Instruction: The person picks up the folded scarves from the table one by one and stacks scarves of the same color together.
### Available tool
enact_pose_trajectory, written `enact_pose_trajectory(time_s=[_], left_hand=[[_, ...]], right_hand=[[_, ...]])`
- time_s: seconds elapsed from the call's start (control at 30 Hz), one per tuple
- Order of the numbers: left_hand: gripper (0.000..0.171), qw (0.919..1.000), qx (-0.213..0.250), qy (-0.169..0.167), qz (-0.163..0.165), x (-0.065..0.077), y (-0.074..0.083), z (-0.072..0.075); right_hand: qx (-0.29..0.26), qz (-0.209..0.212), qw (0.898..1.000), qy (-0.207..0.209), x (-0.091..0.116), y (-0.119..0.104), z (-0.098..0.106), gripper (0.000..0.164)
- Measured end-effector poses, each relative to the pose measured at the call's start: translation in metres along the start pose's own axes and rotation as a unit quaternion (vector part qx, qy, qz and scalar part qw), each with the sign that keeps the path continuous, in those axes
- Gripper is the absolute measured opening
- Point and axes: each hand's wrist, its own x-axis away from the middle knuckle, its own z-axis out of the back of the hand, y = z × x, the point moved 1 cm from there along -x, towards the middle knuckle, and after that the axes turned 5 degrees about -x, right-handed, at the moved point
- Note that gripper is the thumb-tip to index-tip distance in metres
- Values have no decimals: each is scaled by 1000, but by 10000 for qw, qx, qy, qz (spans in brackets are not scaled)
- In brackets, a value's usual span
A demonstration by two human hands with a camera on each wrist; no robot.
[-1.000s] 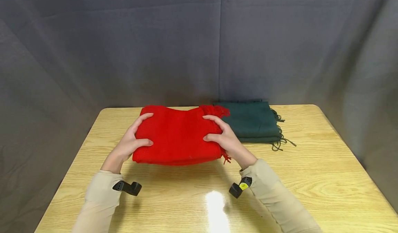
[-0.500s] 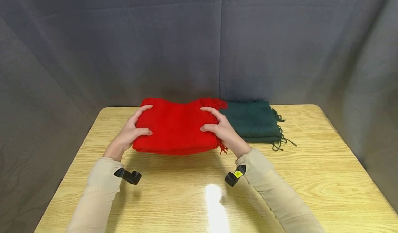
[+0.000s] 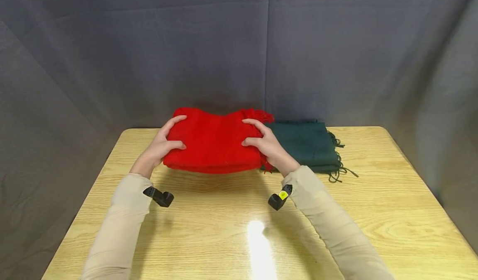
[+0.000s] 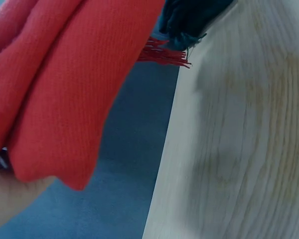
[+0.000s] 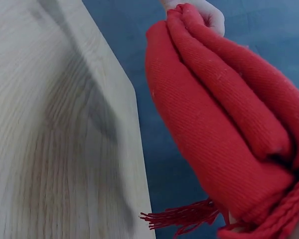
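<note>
Both hands hold a folded red scarf [image 3: 214, 141] with a fringe, raised over the back of the table. My left hand [image 3: 158, 146] grips its left end, thumb and a finger spread over the upper face. At the fringed right end, my right hand [image 3: 271, 148] grips in the same way. The remaining fingers are hidden under the cloth. From the right wrist, the thick folded layers of the red scarf [image 5: 204, 109] show clear of the table, sagging a little in the middle. A folded dark green scarf [image 3: 302, 145] lies right beside it, partly overlapped in the head view.
The wooden table [image 3: 209, 222] has its back edge just below the raised red scarf. Behind it hangs a grey curtain [image 3: 209, 56]. Dark green fringe [image 3: 337, 172] spreads over the tabletop at the right of the green scarf. Black wrist cameras [image 3: 160, 196] sit on both sleeves.
Both hands have carried the red scarf away from the body, toward the back edge and curtain. The grips look the same, and the green scarf has stayed in place.
</note>
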Motion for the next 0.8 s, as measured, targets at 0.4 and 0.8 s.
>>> enact_pose_trajectory(time_s=[0.4, 0.8], left_hand=[[74, 9997, -209, 73, 52, -18, -1, 7], [72, 9985, -231, 427, 240, -35, -13, 5]], right_hand=[[48, -128, 9998, 152, -17, 5, 1, 53], [-78, -336, 9988, 339, -37, 20, 3, 52]])
